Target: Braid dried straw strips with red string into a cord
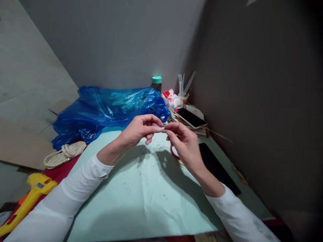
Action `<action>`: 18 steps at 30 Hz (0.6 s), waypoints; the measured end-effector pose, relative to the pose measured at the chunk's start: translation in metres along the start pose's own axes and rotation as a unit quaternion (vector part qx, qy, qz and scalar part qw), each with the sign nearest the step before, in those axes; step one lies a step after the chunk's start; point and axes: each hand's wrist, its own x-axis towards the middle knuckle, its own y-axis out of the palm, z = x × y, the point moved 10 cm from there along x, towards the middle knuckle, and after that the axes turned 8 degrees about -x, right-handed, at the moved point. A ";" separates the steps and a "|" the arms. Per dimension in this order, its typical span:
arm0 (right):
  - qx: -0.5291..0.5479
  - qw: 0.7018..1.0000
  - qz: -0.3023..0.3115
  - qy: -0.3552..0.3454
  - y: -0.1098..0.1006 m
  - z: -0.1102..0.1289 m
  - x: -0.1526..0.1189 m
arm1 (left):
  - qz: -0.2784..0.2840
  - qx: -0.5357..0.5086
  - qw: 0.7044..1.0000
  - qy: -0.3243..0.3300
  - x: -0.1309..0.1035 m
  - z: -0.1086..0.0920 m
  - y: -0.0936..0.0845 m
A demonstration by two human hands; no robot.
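Note:
My left hand [141,129] and my right hand [183,141] meet above the pale green sheet [148,198], their fingertips nearly touching. Between the pinched fingertips is a small pale piece [162,127], too small to make out clearly. Both thumbs and forefingers are pressed together at it. Small dark specks lie scattered on the sheet below. Partly hidden behind my right hand is a red ring-shaped thing [173,153].
A blue plastic bag [108,107] lies at the back, near a green-capped bottle [156,84]. At the right are a phone [191,117] and a black flat object [218,168]. A rope coil [64,154] and yellow glue gun [30,198] sit left.

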 end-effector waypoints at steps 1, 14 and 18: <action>-0.020 1.000 -0.012 -0.015 -0.005 0.003 -0.001 | 0.006 -0.027 1.000 -0.014 0.000 0.006 -0.001; -0.220 0.941 -0.003 -0.255 -0.007 0.059 -0.021 | 0.112 -0.159 0.966 -0.171 -0.006 0.045 0.025; -0.306 0.912 -0.027 -0.273 -0.005 0.060 -0.023 | 0.132 -0.196 0.952 -0.193 -0.008 0.054 0.029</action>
